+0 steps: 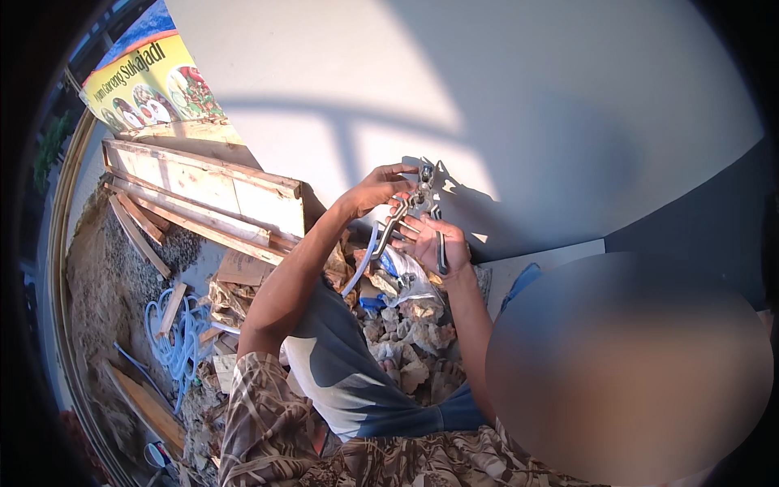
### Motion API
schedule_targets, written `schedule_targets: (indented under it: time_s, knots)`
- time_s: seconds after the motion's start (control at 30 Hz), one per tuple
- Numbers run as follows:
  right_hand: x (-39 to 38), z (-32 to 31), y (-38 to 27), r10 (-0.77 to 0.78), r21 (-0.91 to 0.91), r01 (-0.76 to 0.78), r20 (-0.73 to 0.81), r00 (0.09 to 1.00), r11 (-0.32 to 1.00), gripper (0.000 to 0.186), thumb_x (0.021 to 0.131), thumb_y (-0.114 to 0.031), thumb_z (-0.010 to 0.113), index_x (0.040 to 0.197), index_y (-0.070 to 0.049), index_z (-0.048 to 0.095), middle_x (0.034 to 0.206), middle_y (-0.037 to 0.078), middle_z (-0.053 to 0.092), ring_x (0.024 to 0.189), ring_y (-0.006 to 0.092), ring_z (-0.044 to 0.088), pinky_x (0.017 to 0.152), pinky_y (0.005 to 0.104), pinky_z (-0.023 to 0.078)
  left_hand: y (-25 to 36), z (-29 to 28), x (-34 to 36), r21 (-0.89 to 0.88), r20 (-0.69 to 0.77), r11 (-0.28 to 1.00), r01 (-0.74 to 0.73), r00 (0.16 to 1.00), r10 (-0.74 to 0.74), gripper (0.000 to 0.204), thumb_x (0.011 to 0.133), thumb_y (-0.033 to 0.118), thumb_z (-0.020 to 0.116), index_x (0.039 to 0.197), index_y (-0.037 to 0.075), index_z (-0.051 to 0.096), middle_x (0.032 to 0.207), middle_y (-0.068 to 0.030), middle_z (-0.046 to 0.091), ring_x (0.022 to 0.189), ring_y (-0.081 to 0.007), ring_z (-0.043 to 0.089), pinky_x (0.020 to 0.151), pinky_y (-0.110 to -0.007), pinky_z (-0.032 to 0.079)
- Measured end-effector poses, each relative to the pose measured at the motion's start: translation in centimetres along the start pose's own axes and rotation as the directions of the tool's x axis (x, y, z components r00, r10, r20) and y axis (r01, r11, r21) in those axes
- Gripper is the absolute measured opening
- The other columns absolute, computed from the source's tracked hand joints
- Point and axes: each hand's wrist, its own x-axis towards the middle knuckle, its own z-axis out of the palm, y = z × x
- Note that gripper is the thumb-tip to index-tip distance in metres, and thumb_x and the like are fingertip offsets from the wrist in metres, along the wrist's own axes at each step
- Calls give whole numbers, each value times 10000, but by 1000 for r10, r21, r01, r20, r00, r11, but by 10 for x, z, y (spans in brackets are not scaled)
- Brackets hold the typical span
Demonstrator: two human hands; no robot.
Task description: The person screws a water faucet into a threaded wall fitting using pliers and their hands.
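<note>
My left hand (377, 188) is closed on the upper part of a metal hand tool (420, 191) with jointed head and long silver-and-black handles, held up against the sunlit pale wall. My right hand (442, 242), palm turned up, has its fingers curled around the lower handles, partly hidden behind them. A length of pale blue tube (361, 260) slants down just left of the tool. Beneath both hands lie broken rubble (410, 341) and a crumpled white plastic sack (410, 280). My jeans-clad leg (341, 373) shows between my forearms.
Wooden boards and a long plank box (203, 191) lean at the left below a printed yellow banner (150, 81). Coiled blue hose (174, 341), wood offcuts and a sand pile (114, 284) lie lower left. The wall (568, 97) rises ahead; a blurred oval hides the lower right.
</note>
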Motion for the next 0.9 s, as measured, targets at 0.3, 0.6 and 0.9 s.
schedule_targets:
  time_s: [0.3, 0.6, 0.9]
  knots:
    - [-2, 1, 0, 14, 31, -15, 12, 1000, 999, 399, 927, -184, 472, 1258, 37, 490, 1370, 269, 473, 1270, 362, 483, 1019, 529, 426, -5, -1, 3, 15, -19, 1000, -15, 1000, 15, 547, 870, 158, 731, 1342, -2, 506, 943, -49, 661, 817, -109, 615, 677, -233, 517]
    - [1, 3, 3, 0, 15, 0, -3, 1000, 1000, 475, 916, -184, 456, 1333, 41, 442, 1243, 195, 575, 1183, 296, 553, 1009, 519, 443, -3, 1, 4, 28, -30, 1000, 4, 1000, -3, 543, 865, 138, 729, 1340, -5, 508, 951, -50, 663, 797, -106, 621, 714, -241, 536]
    - [3, -6, 4, -34, 6, 35, -58, 998, 999, 374, 880, -142, 492, 1209, 36, 503, 1023, 167, 632, 885, 273, 644, 836, 419, 540, -3, 3, 4, 1, -4, 1000, 10, 1000, -10, 541, 868, 107, 704, 1355, -2, 493, 961, -75, 666, 811, -122, 647, 740, -244, 552]
